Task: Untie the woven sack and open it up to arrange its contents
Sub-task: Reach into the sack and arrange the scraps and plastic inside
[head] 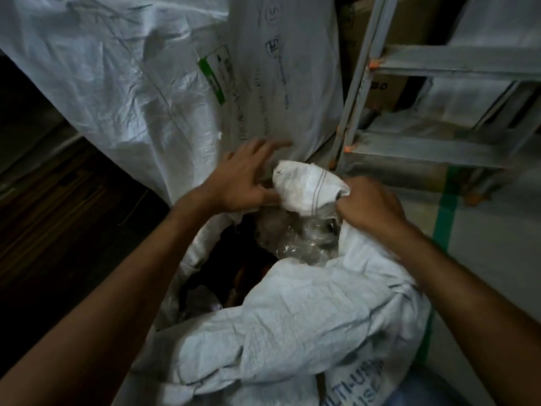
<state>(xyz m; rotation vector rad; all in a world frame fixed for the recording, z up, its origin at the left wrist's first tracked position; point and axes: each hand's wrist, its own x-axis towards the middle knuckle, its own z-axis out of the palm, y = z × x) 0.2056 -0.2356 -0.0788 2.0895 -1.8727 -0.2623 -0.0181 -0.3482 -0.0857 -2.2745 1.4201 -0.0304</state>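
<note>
A white woven sack [292, 317] stands in front of me with its mouth gaping. Inside it I see crumpled clear plastic wrapping [295, 241] and dark contents on the left side of the opening. A folded flap of the sack's rim [307, 186] sticks up at the far edge. My right hand [369, 203] is closed on that flap from the right. My left hand [248, 177] has its fingers spread, its thumb lying against the flap's left side.
A large white woven sack [164, 74] with handwriting and a green label leans just behind. A metal ladder [415, 112] stands at the right, with cardboard boxes [386, 89] behind it. Dark wood flooring [52, 206] lies at the left, green tape [445, 209] on the right.
</note>
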